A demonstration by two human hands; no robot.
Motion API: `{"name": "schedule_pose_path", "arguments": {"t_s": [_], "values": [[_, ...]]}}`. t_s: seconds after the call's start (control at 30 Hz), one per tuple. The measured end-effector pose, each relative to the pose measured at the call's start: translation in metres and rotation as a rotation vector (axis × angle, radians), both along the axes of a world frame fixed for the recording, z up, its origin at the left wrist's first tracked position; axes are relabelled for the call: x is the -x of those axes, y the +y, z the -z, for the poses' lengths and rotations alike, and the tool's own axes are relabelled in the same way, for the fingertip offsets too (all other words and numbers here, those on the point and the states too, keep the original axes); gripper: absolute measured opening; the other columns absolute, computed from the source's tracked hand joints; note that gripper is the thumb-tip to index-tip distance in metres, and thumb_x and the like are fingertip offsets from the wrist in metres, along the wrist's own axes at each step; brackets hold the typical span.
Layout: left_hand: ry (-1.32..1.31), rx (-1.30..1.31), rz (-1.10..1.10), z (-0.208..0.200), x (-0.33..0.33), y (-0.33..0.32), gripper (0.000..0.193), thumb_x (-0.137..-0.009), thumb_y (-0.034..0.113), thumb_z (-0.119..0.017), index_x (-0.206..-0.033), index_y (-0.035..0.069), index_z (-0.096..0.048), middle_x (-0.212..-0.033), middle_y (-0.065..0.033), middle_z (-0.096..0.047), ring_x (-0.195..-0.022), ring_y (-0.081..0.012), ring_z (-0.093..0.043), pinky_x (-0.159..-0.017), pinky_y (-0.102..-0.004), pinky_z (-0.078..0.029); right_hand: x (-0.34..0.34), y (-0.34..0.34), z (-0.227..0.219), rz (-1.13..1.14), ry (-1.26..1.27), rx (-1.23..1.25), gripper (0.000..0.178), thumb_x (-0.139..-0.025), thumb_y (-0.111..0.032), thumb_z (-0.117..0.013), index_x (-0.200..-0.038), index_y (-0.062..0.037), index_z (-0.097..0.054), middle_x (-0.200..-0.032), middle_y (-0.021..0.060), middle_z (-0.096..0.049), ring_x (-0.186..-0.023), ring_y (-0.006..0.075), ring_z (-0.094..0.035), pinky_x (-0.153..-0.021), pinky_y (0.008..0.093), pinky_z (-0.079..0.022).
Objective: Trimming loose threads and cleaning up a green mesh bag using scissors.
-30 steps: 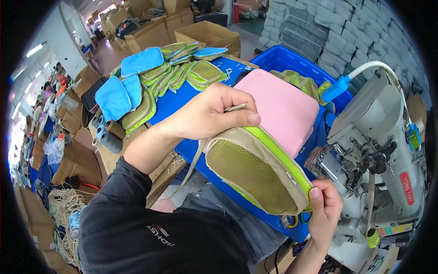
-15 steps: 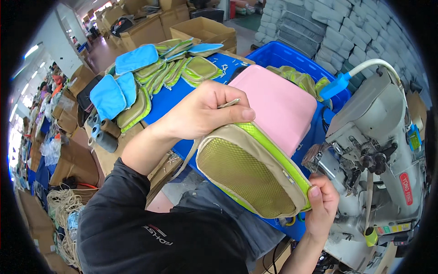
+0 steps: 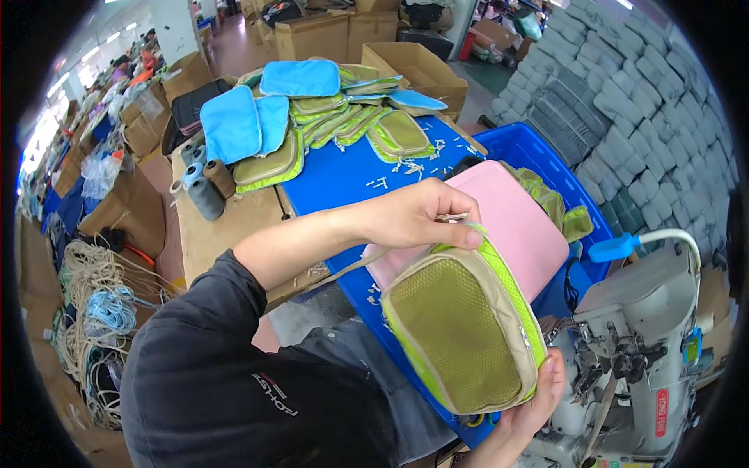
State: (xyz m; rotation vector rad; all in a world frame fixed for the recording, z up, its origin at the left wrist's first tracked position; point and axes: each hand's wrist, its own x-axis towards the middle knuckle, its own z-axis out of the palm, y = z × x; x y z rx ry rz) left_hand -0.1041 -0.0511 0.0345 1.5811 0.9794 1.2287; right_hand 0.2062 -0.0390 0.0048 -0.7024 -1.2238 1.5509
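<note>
A beige and lime-green mesh-fronted zip pouch [image 3: 456, 335] is held between both my hands, its mesh side facing up toward me. My left hand [image 3: 425, 214] is closed on its upper corner, thumb on top, with the end of a narrow beige tape sticking out between the fingers. More of that beige tape [image 3: 343, 273] trails down to the left from under the hand. Fingers of my right hand [image 3: 538, 398] pinch the pouch's lower right corner. Behind the pouch lies a smooth pink panel [image 3: 507, 226], which it partly covers.
An industrial sewing machine [image 3: 624, 351] stands at right, beside a blue bin [image 3: 581, 175] containing green pouches. Pouches with green edges and blue panels [image 3: 234, 121] pile up on the blue tabletop [image 3: 335, 171]. Thread cones [image 3: 204, 199] stand left; coiled cord [image 3: 86, 304] lies beyond.
The view has swung left, so the table and machine sit lower and the pile shows more. Both hands keep their hold, and the pouch is turned steeper, its right end lower.
</note>
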Motion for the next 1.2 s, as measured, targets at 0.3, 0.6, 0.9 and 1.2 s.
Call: {"name": "schedule_pose_path", "arguments": {"t_s": [0.3,0.6,0.9,1.2], "values": [[-0.055,-0.007,-0.003,-0.024,-0.005,-0.020,0.014,-0.092,0.012,-0.066,-0.085,0.002,-0.059,-0.075,0.0055,-0.053,-0.071,-0.0012,-0.045,-0.060,-0.0217,-0.035,-0.007,0.002,0.006,0.030,-0.021,-0.008,0.033,-0.094,-0.030,-0.061,-0.090,0.0026,-0.056,-0.087,0.0100,-0.063,-0.076,0.0135,-0.058,-0.071,0.0281,-0.047],[0.014,-0.322,0.035,-0.027,-0.016,-0.021,0.019,-0.082,0.011,-0.074,-0.077,0.001,-0.059,-0.070,-0.0034,-0.056,-0.063,-0.0135,-0.050,-0.055,-0.0281,-0.035,0.029,0.004,-0.060,-0.069,-0.564,-0.648,0.025,-0.084,-0.019,-0.070,-0.091,0.0030,-0.060,-0.077,0.0072,-0.052,-0.070,0.0147,-0.048,-0.063,0.0284,-0.038],[0.004,-0.250,0.033,-0.031,-0.019,-0.024,0.017,-0.081,0.009,-0.075,-0.079,0.000,-0.060,-0.072,-0.0037,-0.057,-0.065,-0.0128,-0.051,-0.057,-0.0270,-0.036,0.035,0.009,-0.060,-0.196,-0.567,-0.621,0.015,-0.075,0.004,-0.071,-0.080,0.0000,-0.058,-0.071,0.0060,-0.053,-0.062,0.0144,-0.047,-0.058,0.0249,-0.036],[-0.041,-0.172,0.104,-0.030,-0.018,-0.022,0.011,-0.085,0.004,-0.070,-0.092,-0.002,-0.064,-0.083,-0.0032,-0.060,-0.075,-0.0092,-0.053,-0.064,-0.0236,-0.039,0.027,0.006,-0.051,-0.253,-0.520,-0.438,0.012,-0.080,0.004,-0.067,-0.085,0.0001,-0.057,-0.079,0.0025,-0.051,-0.069,0.0097,-0.046,-0.064,0.0217,-0.036]]}}
